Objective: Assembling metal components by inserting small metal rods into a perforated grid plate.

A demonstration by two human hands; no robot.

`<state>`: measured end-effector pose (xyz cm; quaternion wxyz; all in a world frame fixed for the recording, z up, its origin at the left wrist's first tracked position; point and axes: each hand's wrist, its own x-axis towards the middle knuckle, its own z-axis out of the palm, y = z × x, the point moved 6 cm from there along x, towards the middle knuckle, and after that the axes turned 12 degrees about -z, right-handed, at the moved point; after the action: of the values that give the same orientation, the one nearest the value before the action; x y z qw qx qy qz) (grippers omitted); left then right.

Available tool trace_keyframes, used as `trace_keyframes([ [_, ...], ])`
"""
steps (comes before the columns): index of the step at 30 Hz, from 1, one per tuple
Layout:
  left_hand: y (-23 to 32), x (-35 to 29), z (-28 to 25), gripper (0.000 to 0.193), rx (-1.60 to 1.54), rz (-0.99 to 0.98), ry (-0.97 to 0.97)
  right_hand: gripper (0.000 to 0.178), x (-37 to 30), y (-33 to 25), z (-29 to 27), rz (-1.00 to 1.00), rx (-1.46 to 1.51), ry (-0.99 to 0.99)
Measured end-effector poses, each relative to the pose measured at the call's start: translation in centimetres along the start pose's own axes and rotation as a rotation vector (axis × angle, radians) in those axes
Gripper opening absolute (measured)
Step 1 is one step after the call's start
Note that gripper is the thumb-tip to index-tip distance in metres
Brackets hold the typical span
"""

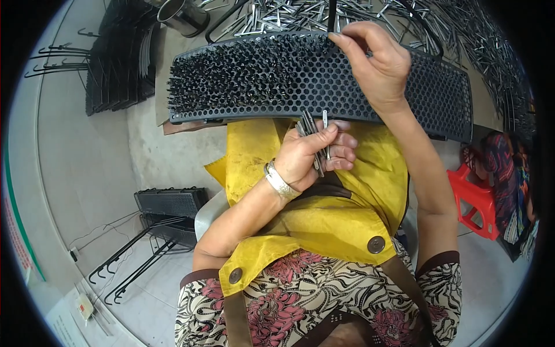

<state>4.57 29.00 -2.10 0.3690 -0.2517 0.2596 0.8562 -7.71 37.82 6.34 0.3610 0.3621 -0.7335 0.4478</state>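
A long black perforated rack (430, 95) lies across in front of me. Its left half bristles with dark upright pieces (231, 72), while round holes show bare over much of the right half. At the rack's near edge, my left hand (309, 151) is closed round a bundle of thin metal strips (307, 122); one lighter strip (326, 124) stands apart from the bundle by the fingers. My right hand (381, 63) reaches over the rack to its far edge, thumb and forefinger pinched together. Whatever is between those fingertips is too small to make out.
Loose metal strips (277, 17) are heaped beyond the rack and along the right. A metal cup (182, 17) stands at the far left. Black racks with hooked rods (118, 69) are stacked left, others (173, 208) lower left. A red stool (474, 202) is at right.
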Motion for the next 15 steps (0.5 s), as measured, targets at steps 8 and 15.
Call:
trace_keyframes([
  [8,0.4,-0.3,0.0,0.026,0.001,0.017,-0.017,0.015,-0.4,-0.8,3.4,-0.39,-0.002,-0.172],
  [15,0.6,-0.2,0.1,0.026,0.004,0.02,-0.043,0.012,-0.9,-1.7,2.4,-0.264,-0.041,-0.238],
])
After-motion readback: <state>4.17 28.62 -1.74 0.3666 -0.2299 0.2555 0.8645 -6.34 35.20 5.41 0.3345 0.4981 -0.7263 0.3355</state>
